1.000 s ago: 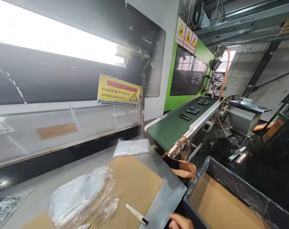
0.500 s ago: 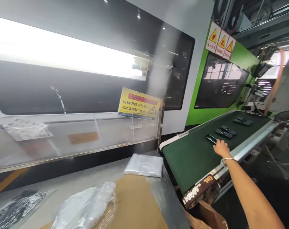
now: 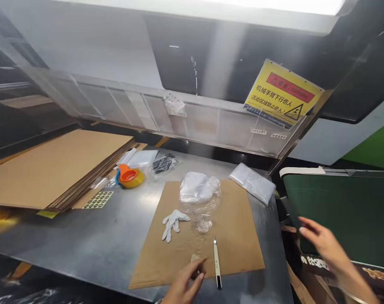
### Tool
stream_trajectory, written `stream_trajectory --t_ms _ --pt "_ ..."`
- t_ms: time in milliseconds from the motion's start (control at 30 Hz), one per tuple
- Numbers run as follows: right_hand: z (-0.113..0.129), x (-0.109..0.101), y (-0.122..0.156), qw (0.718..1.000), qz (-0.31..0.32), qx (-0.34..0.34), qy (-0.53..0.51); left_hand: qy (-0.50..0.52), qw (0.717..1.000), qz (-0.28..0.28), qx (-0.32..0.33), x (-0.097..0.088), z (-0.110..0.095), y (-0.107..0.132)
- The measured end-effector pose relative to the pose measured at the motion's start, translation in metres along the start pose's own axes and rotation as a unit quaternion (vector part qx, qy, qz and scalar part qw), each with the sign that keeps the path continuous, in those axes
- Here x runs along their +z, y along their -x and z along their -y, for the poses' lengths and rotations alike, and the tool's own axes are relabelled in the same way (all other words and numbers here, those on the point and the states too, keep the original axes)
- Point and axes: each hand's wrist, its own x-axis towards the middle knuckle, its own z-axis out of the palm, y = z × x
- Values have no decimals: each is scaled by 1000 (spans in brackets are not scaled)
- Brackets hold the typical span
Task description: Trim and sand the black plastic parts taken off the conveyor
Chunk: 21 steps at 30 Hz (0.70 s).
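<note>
My left hand (image 3: 186,282) is low in the middle, over the front edge of a brown cardboard sheet (image 3: 233,249). Its fingers are curled together around something small and dark that I cannot make out. Just to its right lies a slim white craft knife (image 3: 216,264), blade end pointing away. My right hand (image 3: 329,247), somewhat blurred, hangs over the near end of the green conveyor belt (image 3: 334,202). Its thumb and fingers are apart, with nothing visible between them. A white glove (image 3: 174,223) and crumpled clear plastic bags (image 3: 198,188) rest on the cardboard.
Stacked cardboard sheets (image 3: 59,169) cover the metal table's left side. Near them are an orange tape dispenser (image 3: 128,175), a sheet of round stickers (image 3: 98,200) and a bagged dark item (image 3: 165,164). Folded plastic (image 3: 253,182) lies at right, below a yellow warning sign (image 3: 283,95).
The view has swung left and down onto the table. My right hand has come back from a dark part on the belt to the belt's near end. My left hand is now over the cardboard.
</note>
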Motion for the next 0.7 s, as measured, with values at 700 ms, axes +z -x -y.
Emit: stream_trajectory --t_ms 700 --pt "43 395 149 979 139 -148 34 -79 986 -135 56 -114 23 26"
